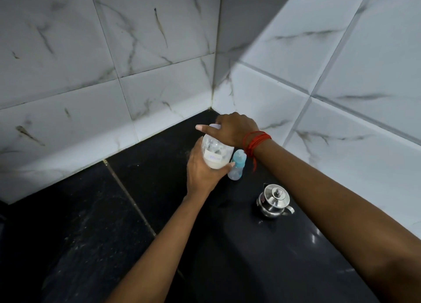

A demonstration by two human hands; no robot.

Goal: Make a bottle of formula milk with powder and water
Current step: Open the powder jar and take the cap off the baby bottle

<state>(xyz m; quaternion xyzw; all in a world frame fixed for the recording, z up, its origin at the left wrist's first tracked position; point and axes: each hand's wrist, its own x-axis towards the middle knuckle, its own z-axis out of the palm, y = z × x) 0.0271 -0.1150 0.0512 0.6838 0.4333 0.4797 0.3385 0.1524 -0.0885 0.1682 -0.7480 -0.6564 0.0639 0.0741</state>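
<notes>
A clear plastic jar [216,153] with white powder in its lower part and a small label is tilted near the corner of the black counter. My left hand [202,172] grips its body from below. My right hand [232,129], with red thread at the wrist, grips the jar's white lid [215,127] from above. A small baby bottle [237,167] with a blue collar and clear cap stands upright just right of the jar, touching nothing I can see.
A lidded steel pot [274,202] with a spout and handle stands on the black counter [136,211] to the right, under my right forearm. White marble-look tiled walls [159,74] meet in a corner right behind the jar.
</notes>
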